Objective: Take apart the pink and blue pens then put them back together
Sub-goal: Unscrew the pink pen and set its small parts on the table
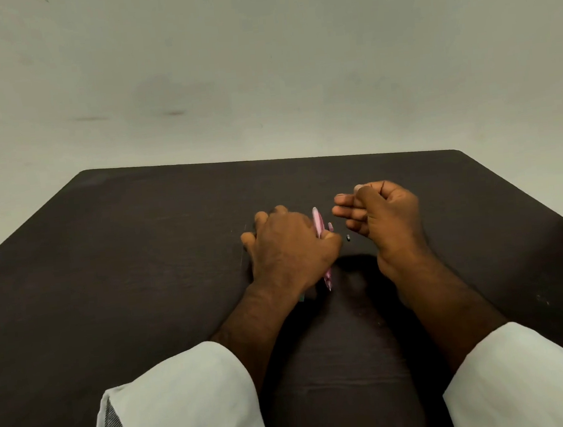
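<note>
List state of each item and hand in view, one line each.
left hand: palm down on the table, over the pink pen
right hand: raised, fingers curled; contents not visible
pink pen: on the table, partly hidden; a small pink piece lies apart beside it
small dark part: loose on the table
blue pen: not clearly visible

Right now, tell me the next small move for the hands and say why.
Probably bring the right hand down to the small dark piece lying on the table between the hands. The left hand grips the pink pen, and a small pink part lies beside it, so the loose bits look ready to be handled next. Whether the right fingers pinch anything is unclear.
</note>
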